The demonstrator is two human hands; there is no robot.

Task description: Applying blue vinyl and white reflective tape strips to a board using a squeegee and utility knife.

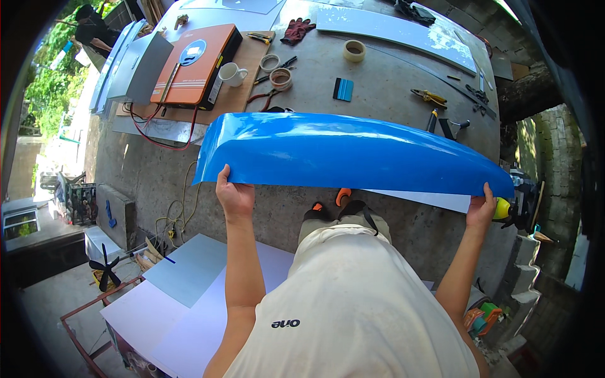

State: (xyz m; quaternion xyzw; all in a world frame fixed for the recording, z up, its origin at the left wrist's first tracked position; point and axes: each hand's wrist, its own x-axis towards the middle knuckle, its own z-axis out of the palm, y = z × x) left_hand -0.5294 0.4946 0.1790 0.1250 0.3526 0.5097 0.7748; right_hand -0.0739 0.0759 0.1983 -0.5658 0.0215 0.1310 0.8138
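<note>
A long, glossy blue sheet [340, 154], which looks like thin vinyl film, is stretched in front of me at the near edge of the workbench. Its surface curves and its right end tapers. My left hand [236, 198] pinches the lower edge near the left end, thumb on the front. At the right tip, my right hand [481, 209] grips the same edge. The fingers behind the film are hidden. Just beyond it on the bench lie a blue and black squeegee [343, 89] and red-handled pliers [263, 97].
On the bench are an orange box with cables [196, 66], a white mug [233, 75], a tape roll [355, 50], a dark red glove [297, 31] and yellow-handled pliers [430, 97]. Behind me stands a table with pale sheets [183, 271]. A person [94, 31] is at far left.
</note>
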